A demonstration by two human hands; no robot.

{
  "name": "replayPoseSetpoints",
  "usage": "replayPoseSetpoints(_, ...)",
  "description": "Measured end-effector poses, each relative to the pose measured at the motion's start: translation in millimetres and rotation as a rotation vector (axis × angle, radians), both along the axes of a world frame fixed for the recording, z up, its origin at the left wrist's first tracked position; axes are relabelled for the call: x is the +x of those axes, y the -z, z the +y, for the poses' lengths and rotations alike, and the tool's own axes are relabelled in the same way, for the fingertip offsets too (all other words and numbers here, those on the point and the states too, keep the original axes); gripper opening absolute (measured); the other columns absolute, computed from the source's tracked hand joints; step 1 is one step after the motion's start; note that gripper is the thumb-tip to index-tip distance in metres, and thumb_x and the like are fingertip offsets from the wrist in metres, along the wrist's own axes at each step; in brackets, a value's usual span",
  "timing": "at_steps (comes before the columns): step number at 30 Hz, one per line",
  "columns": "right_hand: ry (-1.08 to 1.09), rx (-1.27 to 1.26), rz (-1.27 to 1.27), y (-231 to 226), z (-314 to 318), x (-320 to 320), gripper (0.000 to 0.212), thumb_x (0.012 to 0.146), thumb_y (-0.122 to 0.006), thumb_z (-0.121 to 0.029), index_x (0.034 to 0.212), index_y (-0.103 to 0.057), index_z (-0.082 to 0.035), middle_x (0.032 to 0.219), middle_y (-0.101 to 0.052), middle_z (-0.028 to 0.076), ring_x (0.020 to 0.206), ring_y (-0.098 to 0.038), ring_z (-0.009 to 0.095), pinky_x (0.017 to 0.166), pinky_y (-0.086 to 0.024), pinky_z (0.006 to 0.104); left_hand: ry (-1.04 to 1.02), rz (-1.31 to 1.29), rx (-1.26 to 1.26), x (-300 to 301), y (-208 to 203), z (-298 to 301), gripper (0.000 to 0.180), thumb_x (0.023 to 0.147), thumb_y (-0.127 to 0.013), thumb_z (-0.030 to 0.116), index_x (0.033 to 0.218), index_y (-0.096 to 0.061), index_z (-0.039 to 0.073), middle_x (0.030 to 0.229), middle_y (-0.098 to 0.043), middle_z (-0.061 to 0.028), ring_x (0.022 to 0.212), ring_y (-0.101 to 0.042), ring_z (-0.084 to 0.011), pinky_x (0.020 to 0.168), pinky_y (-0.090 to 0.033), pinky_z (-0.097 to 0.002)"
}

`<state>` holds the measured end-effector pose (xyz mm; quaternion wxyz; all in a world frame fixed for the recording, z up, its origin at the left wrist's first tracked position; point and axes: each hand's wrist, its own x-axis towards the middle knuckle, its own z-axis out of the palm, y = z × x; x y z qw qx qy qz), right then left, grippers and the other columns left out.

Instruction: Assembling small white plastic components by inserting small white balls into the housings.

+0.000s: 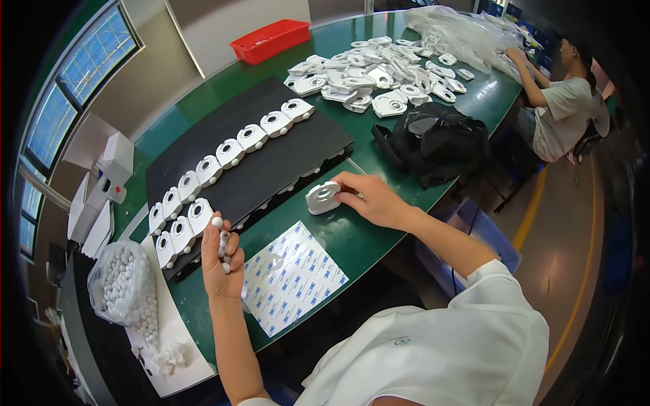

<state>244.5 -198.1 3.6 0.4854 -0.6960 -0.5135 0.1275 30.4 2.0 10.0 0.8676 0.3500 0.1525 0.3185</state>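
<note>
My left hand (222, 267) is closed around several small white balls, with one white ball (217, 222) pinched at the fingertips. My right hand (371, 197) grips a white plastic part (321, 200) with a round hole, tilted above the green table (352, 237). On a black board (237, 179), similar white parts (230, 152) stand in a long row, each with a ball at its lower edge. A shorter row of three (181, 233) begins beside my left hand. A white backing sheet (294, 277) with blue print lies between my forearms.
A clear bag of white balls (122, 281) sits at the left. Loose white parts (379, 74) are heaped at the back, near a red bin (271, 42). A black backpack (433, 142) lies at the right edge. Another person (558, 101) works at the far right.
</note>
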Motion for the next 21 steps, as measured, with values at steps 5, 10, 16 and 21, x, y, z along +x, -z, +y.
replayPoseSetpoints(5, -0.061, 0.036, 0.035, 0, 12, -9, 0.019, 0.083, -0.056, -0.005, 0.102, -0.055, -0.002, 0.085, -0.061, 0.007, 0.077, -0.057, 0.016, 0.072, -0.045, 0.0285, -0.051, 0.044, 0.053, -2, -2, -3, 0.026, 0.085, -0.057, 0.011, 0.111, -0.053, 0.006, 0.093, -0.055, -0.0032, 0.058, -0.040, -0.0039, 0.038, -0.027, -0.0145)
replayPoseSetpoints(10, -0.157, 0.056, 0.276, -6, 29, -33, 0.020, 0.082, -0.057, -0.003, 0.102, -0.056, -0.001, 0.089, -0.062, 0.005, 0.082, -0.058, 0.011, 0.075, -0.046, 0.0257, -0.001, 0.018, 0.064, -2, 2, 1, 0.030, 0.084, -0.055, 0.005, 0.113, -0.050, 0.006, 0.101, -0.054, -0.0039, 0.062, -0.038, -0.0041, 0.040, -0.026, -0.0146)
replayPoseSetpoints(16, -0.279, 0.032, 0.573, -1, 52, -61, 0.018, 0.084, -0.054, -0.001, 0.102, -0.052, -0.001, 0.090, -0.059, 0.003, 0.082, -0.056, 0.007, 0.073, -0.045, 0.0212, 0.020, -0.017, 0.019, -2, -5, 4, 0.024, 0.088, -0.055, 0.019, 0.107, -0.051, 0.004, 0.094, -0.054, -0.0034, 0.060, -0.039, -0.0042, 0.039, -0.026, -0.0144)
replayPoseSetpoints(21, -0.312, -0.068, 0.570, 9, 64, -73, 0.015, 0.086, -0.051, -0.003, 0.101, -0.050, -0.002, 0.090, -0.057, 0.003, 0.081, -0.053, 0.006, 0.071, -0.043, 0.0206, -0.004, -0.020, -0.003, -6, -3, 8, 0.024, 0.087, -0.057, 0.022, 0.104, -0.053, 0.005, 0.091, -0.054, -0.0032, 0.060, -0.040, -0.0043, 0.039, -0.025, -0.0146)
